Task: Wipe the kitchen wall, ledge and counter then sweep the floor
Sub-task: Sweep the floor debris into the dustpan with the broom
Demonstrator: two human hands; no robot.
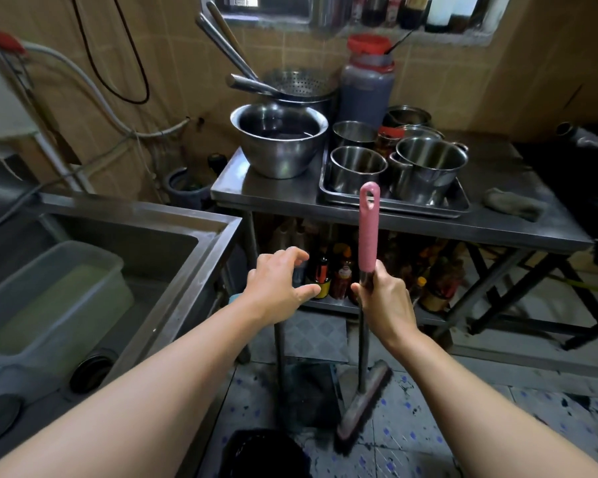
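Note:
A broom with a pink handle (369,229) stands upright in front of the steel counter (518,219). Its dark bristle head (363,408) rests on the patterned floor tiles (411,429). My right hand (384,298) grips the shaft just below the pink grip. My left hand (280,284) hovers to the left of the broom, fingers loosely spread and holding nothing. A grey cloth (513,203) lies on the counter's right part. The tiled wall (173,56) rises behind, with a window ledge (411,32) carrying bottles.
A steel sink (218,232) with a plastic tub (59,294) of greenish water is at left. On the counter stand a steel bowl (278,139), a tray (394,203) of steel pots, a colander and a red-lidded jar (366,84). Sauce bottles (342,277) fill the lower shelf. A dark bin (263,453) sits near my feet.

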